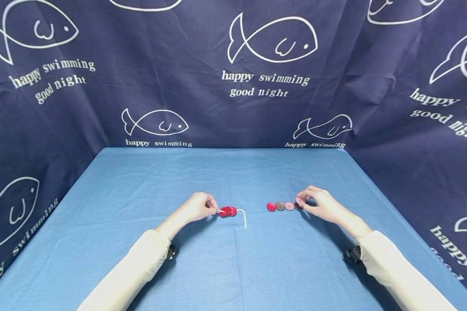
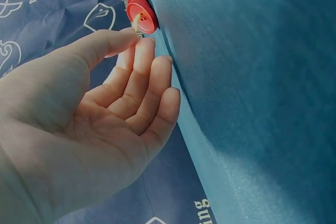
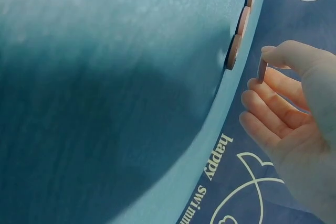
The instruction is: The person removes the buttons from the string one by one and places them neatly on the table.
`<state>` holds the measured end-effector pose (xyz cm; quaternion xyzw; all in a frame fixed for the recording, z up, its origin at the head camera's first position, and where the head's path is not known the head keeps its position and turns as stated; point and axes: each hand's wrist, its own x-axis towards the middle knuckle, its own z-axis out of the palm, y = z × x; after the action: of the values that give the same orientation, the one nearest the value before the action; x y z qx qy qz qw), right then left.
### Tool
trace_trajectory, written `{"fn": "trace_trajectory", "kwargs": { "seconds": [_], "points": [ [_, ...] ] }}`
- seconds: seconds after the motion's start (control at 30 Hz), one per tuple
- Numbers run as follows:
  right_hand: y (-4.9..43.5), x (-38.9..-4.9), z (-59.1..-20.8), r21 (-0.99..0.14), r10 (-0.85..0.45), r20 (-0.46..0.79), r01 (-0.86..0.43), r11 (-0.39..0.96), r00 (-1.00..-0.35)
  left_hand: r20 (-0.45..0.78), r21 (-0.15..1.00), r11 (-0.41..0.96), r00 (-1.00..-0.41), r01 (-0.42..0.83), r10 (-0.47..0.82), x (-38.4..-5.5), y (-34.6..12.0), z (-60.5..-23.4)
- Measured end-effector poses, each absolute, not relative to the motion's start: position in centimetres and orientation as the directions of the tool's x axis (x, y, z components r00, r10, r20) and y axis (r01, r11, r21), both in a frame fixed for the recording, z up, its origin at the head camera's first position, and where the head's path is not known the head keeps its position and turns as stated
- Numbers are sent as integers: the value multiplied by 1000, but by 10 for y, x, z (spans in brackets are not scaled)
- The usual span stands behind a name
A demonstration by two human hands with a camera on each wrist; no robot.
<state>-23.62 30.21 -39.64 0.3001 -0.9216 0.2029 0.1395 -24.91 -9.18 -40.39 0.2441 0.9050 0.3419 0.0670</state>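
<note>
Several red buttons (image 1: 227, 211) are strung on a white cord (image 1: 244, 218), whose free end bends toward me on the blue cloth. My left hand (image 1: 198, 206) pinches the cord's other end between thumb and fingertips, right beside the outermost red button (image 2: 142, 18). Between the thumb and fingers of my right hand (image 1: 322, 204) is a pink button (image 3: 262, 69), seen edge-on in the right wrist view and raised off the cloth. Just below it lies a dark brown button (image 3: 233, 52), partly covered by the hand in the head view.
Left of the dark button, a row continues with a pink button (image 1: 289, 206), a brown button (image 1: 280, 206) and a red button (image 1: 271, 207). Blue cloth (image 1: 233, 268) covers the table. Dark blue curtains (image 1: 202, 56) with fish prints stand behind and at both sides.
</note>
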Motion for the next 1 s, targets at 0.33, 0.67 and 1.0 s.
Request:
{"fn": "trace_trajectory", "kwargs": {
  "seconds": [0.33, 0.67, 1.0],
  "points": [
    [308, -235, -396, -280, -487, 369, -595, 753, -791, 48, 655, 643, -870, 398, 490, -250, -91, -404],
    [312, -233, -397, -276, -469, 369, -577, 769, -802, 52, 657, 640, -870, 400, 490, -250, -92, -405],
    [316, -232, -398, -289, -474, 340, -569, 770, -813, 43, 659, 640, -870, 395, 492, -249, -92, -403]
  ]
}}
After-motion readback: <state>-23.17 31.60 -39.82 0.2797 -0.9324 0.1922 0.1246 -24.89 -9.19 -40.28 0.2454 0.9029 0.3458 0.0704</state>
